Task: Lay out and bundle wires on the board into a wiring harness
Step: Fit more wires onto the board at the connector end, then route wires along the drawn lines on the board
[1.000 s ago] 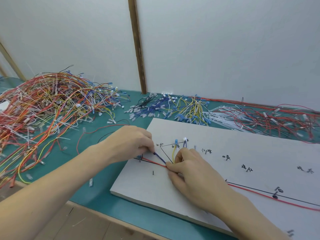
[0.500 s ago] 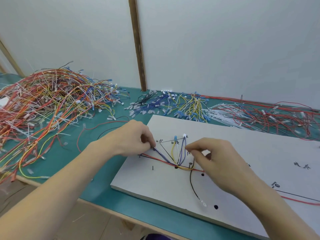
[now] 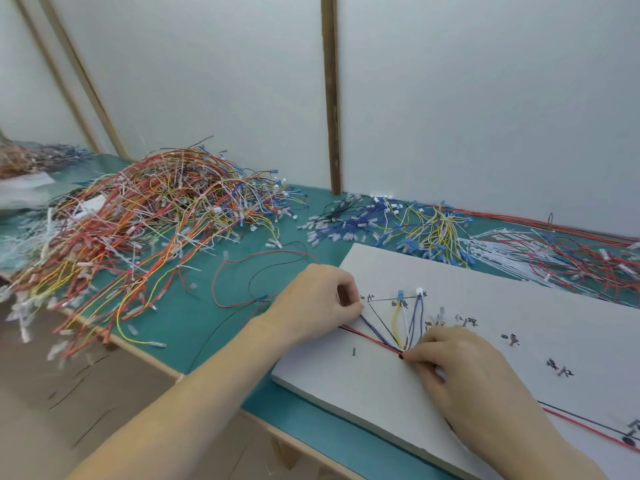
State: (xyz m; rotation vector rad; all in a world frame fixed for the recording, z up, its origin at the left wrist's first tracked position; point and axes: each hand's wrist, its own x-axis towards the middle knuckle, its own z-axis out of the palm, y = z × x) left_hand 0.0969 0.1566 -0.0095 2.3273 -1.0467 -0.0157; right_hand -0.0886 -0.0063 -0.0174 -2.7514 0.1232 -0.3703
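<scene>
A white board [image 3: 519, 306] with black marks and labels lies on the teal table. On it, blue, yellow, white and black wires [image 3: 401, 323] fan down from two small connectors to one junction point. My left hand [image 3: 318, 303] pinches the blue wire ends at the board's left part. My right hand [image 3: 460, 368] presses its fingertips on the junction where the wires meet a long red wire [image 3: 370, 337]. That red wire reappears at the lower right, running beside a black line.
A big tangle of red, orange and yellow wires [image 3: 138, 223] covers the table's left. Smaller heaps of blue and yellow wires [image 3: 398, 226] and of red and white wires [image 3: 571, 261] lie behind the board. Loose red and black wires [image 3: 263, 268] lie left of the board.
My right hand came back down from a raised pinch onto the wire junction. The loose black wire hanging over the board's front is out of sight. The camera has turned left.
</scene>
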